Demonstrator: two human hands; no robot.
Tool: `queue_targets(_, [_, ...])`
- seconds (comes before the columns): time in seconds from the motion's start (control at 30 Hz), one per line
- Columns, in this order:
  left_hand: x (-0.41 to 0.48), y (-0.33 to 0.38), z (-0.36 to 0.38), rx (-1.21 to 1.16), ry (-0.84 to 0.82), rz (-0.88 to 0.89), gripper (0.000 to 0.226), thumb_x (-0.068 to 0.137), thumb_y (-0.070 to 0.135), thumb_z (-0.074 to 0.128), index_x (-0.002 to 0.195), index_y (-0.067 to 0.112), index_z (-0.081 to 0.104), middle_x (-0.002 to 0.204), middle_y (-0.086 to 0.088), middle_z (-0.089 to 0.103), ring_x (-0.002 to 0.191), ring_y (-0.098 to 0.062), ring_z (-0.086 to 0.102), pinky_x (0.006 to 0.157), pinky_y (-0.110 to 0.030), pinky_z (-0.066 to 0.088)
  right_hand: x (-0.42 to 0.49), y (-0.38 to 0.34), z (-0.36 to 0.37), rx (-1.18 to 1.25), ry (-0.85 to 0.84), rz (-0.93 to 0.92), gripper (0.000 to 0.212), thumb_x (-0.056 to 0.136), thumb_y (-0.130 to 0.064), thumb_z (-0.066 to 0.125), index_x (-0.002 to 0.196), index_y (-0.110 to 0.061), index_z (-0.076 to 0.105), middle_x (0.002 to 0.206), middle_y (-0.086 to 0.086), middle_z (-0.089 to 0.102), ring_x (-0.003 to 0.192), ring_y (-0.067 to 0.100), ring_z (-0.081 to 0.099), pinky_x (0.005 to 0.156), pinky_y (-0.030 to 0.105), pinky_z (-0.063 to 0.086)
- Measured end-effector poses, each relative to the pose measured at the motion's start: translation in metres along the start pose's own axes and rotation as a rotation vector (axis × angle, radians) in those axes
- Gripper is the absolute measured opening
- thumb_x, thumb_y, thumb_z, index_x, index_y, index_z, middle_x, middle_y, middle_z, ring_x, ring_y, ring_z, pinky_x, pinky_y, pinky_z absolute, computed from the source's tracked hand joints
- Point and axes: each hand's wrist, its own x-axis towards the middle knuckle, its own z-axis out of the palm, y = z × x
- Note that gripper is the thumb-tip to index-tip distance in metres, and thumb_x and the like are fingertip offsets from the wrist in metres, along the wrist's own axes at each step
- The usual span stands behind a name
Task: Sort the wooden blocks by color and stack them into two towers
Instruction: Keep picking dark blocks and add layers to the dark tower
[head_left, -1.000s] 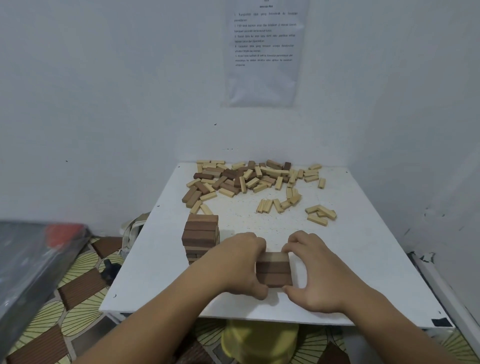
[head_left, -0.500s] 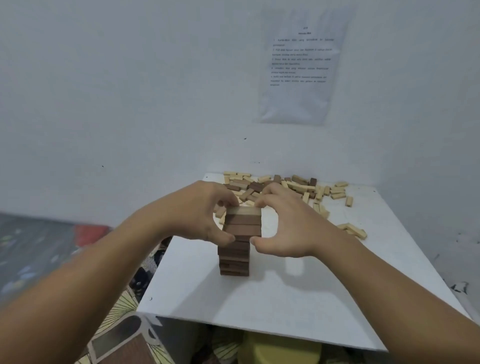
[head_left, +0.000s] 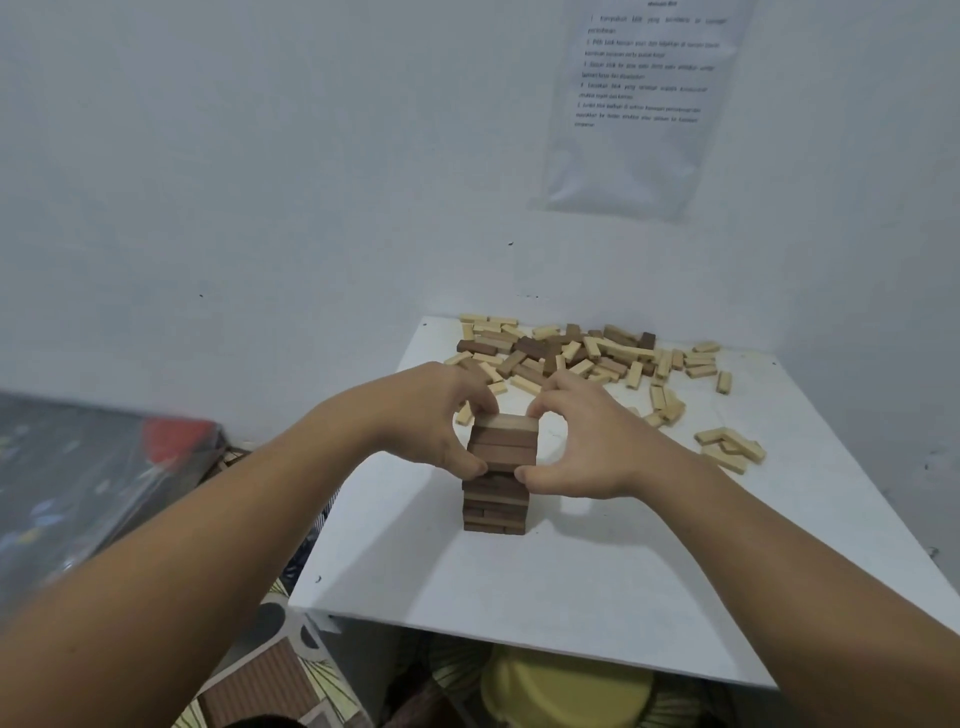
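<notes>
A tower of brown wooden blocks (head_left: 496, 506) stands on the white table (head_left: 597, 582). A small stack of brown blocks (head_left: 504, 447) sits on top of it, held from both sides. My left hand (head_left: 431, 415) grips the stack's left side, thumb low and fingers over the top edge. My right hand (head_left: 582, 436) grips its right side the same way. A loose pile of light and brown blocks (head_left: 587, 353) lies at the table's far end.
A few light blocks (head_left: 732, 449) lie apart at the right. White walls close the corner behind the table, with a printed sheet (head_left: 644, 98) taped up. A dark board (head_left: 72, 483) leans at the left. A yellow object (head_left: 561, 686) sits under the table's front edge.
Both hands lifted the small brown stack from the table's front and set it on top of the brown tower. Since half a second ago the hands have barely shifted.
</notes>
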Motion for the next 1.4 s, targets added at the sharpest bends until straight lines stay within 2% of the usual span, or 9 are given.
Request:
queue_targets(0.13, [0.0,-0.002,0.001,0.011,-0.009,-0.004,0.07,0.061,0.06,0.077,0.126,0.042,0.06,0.125,0.017,0.056,0.119,-0.008,0.054,0.099,-0.041,0.052,0.003,0.0,0.003,0.003,-0.008,0.011,0.056,0.065,-0.06,0.076,0.112,-0.033,0.059,0.11,-0.022,0.038,0.114,0.007,0.041,0.083,0.029,0.04])
queue_targets(0.5, [0.0,0.001,0.004,0.028,-0.002,0.018,0.065,0.072,0.046,0.085,0.132,0.034,0.061,0.123,0.017,0.054,0.119,-0.009,0.052,0.099,-0.038,0.051,0.002,-0.001,0.003,0.009,-0.056,0.037,0.068,0.059,-0.066,0.071,0.116,-0.032,0.06,0.113,-0.021,0.04,0.118,0.008,0.041,0.095,0.037,0.047])
queue_targets(0.8, [0.002,0.001,0.008,0.033,-0.004,0.018,0.063,0.07,0.045,0.086,0.127,0.032,0.062,0.12,0.014,0.056,0.114,-0.013,0.055,0.095,-0.04,0.053,0.003,-0.002,0.003,0.004,-0.08,0.035,0.062,0.065,-0.058,0.076,0.117,-0.03,0.059,0.116,-0.017,0.041,0.117,0.01,0.041,0.096,0.038,0.048])
queue_targets(1.0, [0.004,-0.002,0.011,0.036,-0.02,0.01,0.062,0.07,0.047,0.085,0.125,0.035,0.058,0.121,0.014,0.053,0.116,-0.013,0.053,0.096,-0.041,0.052,0.003,0.0,0.004,-0.006,-0.108,0.048,0.069,0.058,-0.069,0.064,0.117,-0.033,0.055,0.115,-0.016,0.042,0.116,0.01,0.041,0.098,0.04,0.047])
queue_targets(1.4, [0.005,-0.005,0.009,0.072,-0.047,0.024,0.066,0.073,0.052,0.081,0.132,0.036,0.055,0.126,0.015,0.052,0.119,-0.011,0.051,0.099,-0.041,0.051,0.003,0.004,0.007,0.009,-0.117,0.048,0.058,0.069,-0.063,0.076,0.115,-0.04,0.049,0.118,-0.017,0.044,0.113,0.012,0.044,0.094,0.04,0.046])
